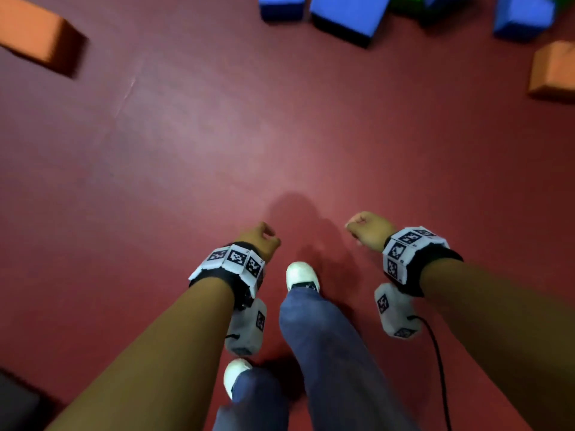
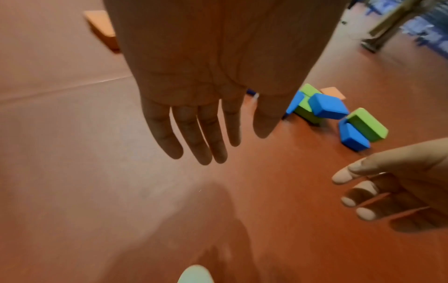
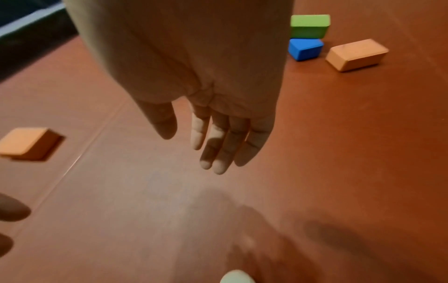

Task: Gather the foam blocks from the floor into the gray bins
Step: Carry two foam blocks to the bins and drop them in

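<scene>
Fingers of both hands hang loose, holding nothing; foam blocks lie scattered on the floor ahead.

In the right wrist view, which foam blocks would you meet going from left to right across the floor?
Orange block at the left edge → blue block with the green block directly behind it → orange block on the right.

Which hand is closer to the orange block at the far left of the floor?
Left. The left hand hangs empty, nearer that orange block, which lies ahead to its left. The right hand, also empty, hangs farther right, beyond the left hand.
</scene>
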A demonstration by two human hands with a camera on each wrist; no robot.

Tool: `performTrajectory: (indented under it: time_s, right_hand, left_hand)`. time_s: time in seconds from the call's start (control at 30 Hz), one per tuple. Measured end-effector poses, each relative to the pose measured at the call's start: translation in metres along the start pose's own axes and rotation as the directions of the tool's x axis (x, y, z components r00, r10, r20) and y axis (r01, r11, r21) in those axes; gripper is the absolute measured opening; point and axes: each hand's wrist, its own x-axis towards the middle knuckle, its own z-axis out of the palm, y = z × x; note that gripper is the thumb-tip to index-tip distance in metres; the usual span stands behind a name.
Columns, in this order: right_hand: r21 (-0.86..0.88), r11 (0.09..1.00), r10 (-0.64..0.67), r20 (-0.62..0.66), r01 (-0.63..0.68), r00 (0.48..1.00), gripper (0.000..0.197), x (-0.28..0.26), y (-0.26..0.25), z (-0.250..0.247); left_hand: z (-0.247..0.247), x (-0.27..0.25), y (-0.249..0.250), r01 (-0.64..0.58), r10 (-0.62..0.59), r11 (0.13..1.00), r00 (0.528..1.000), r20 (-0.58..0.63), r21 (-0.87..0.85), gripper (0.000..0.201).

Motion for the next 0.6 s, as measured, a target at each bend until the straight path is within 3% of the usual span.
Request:
performTrajectory:
  time_s: [0.13,0.3,0.43,0.6]
  right_hand:
    - [0.047,0.999,0.016,-0.116,-0.01,0.993,0.034,-0.004,-0.026,-0.079]
    - [0.107,0.987,-0.104,-0.159,0.122,0.982,0.019,-0.027,-0.117,-0.168]
    - [0.211,0.968,-0.098,-0.197,0.14,0.975,0.022,-0.025,-0.186,-0.222]
    - [0.298,0.949,-0.03,-0.223,0.097,0.974,0.011,0.014,-0.235,-0.283]
  left_hand:
    - [-0.061,0.002,0.075,-0.065,0.067,0.997,0.995,-0.07,0.031,0.033]
    - [-0.16,-0.01,0.154,-0.146,0.134,0.987,0.977,-0.166,-0.062,0.027]
    - [-0.226,-0.011,0.206,-0.212,0.188,0.972,0.96,-0.206,-0.102,0.016]
    - [-0.294,0.018,0.268,-0.163,0.15,0.984,0.974,-0.17,-0.07,0.03]
